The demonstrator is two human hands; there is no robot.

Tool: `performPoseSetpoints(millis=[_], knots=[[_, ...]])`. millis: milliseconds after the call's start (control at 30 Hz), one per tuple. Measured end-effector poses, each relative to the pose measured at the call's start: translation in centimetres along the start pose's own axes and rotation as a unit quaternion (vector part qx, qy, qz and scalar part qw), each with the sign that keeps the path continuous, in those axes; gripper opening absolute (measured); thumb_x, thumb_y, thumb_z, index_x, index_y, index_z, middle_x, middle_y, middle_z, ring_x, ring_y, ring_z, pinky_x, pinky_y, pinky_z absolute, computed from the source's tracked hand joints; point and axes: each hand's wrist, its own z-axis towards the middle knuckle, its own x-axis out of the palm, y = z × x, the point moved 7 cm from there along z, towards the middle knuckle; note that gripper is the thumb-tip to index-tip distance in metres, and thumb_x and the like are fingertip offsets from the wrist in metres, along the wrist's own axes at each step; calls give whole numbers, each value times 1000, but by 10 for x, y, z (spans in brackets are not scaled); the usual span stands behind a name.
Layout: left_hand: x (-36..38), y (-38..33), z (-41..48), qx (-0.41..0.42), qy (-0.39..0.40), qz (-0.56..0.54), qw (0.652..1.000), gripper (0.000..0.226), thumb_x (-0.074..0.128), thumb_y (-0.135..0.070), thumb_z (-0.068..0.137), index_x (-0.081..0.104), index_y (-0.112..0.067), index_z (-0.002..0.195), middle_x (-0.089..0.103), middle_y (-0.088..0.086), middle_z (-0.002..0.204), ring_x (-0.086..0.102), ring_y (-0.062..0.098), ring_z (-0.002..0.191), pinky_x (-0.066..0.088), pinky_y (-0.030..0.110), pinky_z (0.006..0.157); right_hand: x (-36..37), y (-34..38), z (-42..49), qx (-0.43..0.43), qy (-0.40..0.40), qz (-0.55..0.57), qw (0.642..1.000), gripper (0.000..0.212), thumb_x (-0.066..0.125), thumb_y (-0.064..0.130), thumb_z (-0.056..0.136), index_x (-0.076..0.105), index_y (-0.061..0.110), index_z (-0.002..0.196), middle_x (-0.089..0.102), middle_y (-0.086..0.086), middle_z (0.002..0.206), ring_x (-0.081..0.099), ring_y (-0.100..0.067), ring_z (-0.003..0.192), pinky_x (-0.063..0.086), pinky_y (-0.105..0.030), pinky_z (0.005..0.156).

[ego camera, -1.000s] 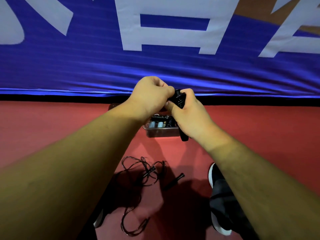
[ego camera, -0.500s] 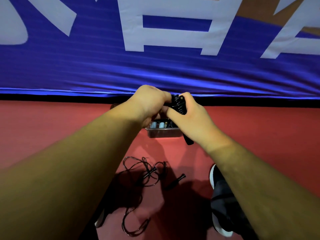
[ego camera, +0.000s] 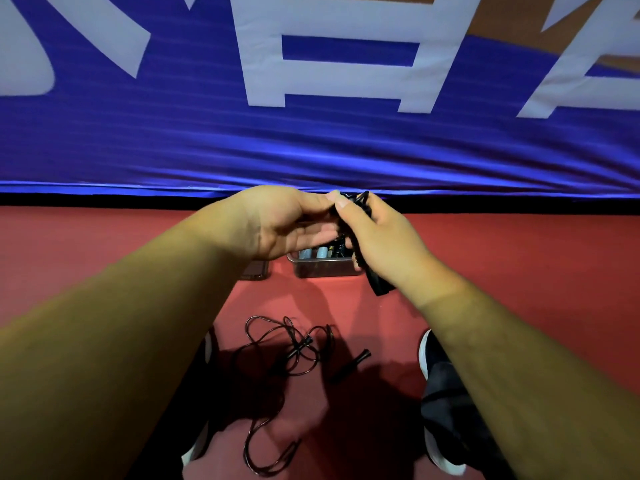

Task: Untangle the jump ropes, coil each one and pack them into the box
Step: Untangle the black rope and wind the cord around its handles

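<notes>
**Jump rope pack-up: one bundle in hand, one in a heap on the floor**

The right hand (ego camera: 384,237) has its grip closed round a coiled black jump rope (ego camera: 358,200). The loops bunch up above the thumb, and one black handle (ego camera: 379,285) pokes out below the heel of the hand. The bundle is up in the air, right over the box and not touching it.

The left hand (ego camera: 277,220) has an open grip. The palm is turned toward the other hand and the fingers are stretched out flat under the bundle. Its thumb tip sits right up against the right thumb. I honestly can't tell if those fingers actually touch the rope.

The box (ego camera: 325,268) is a small clear-walled tray. It sits at the far edge of the floor (ego camera: 519,258), close to the bottom hem of the big blue banner (ego camera: 311,150) with white letters. A couple of pale blue handles (ego camera: 313,252) and some dark coiled stuff are already in it. Just left of the box lies a flat dark thing (ego camera: 256,270), too hidden by the arm to name.

Nearer in, a second jump rope (ego camera: 291,344) lies loose and looped on the red floor between the person's shoes. A stray black handle (ego camera: 349,365) is just to its right. The right shoe (ego camera: 436,375) is dark with a white sole, and the left shoe (ego camera: 204,441) mostly hides under the forearm.
</notes>
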Motion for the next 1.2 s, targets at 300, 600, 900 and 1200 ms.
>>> performPoseSetpoints(millis=[300,600,900,1200], knots=[[9,-17,0,88,42,-8,995,13,57,-13,101,67,-8,95,65,6,79,67,14,73,63,26,77,3,-3,7,90,30,161,982,24,58,48,101,63,25,96,58,-10,72,52,-25,47,41,-30,47],[7,-16,-2,63,127,102,985,8,54,-18,100,58,-12,96,49,1,77,47,9,61,45,21,57,17,-10,5,134,129,207,961,54,58,63,100,59,14,121,56,-5,73,49,-23,49,39,-28,50],[3,-21,-3,26,-9,291,956,19,56,-29,95,56,-19,79,51,0,65,57,14,54,49,24,55,5,-14,9,44,148,-30,988,37,84,34,88,58,19,111,61,-3,75,55,-18,53,45,-31,48],[33,-19,-15,124,-52,544,828,39,54,-38,95,71,-7,77,74,9,70,66,26,60,55,31,60,-3,-52,22,45,-1,-336,941,53,67,64,70,60,39,116,74,3,101,68,-31,93,59,-41,81]])
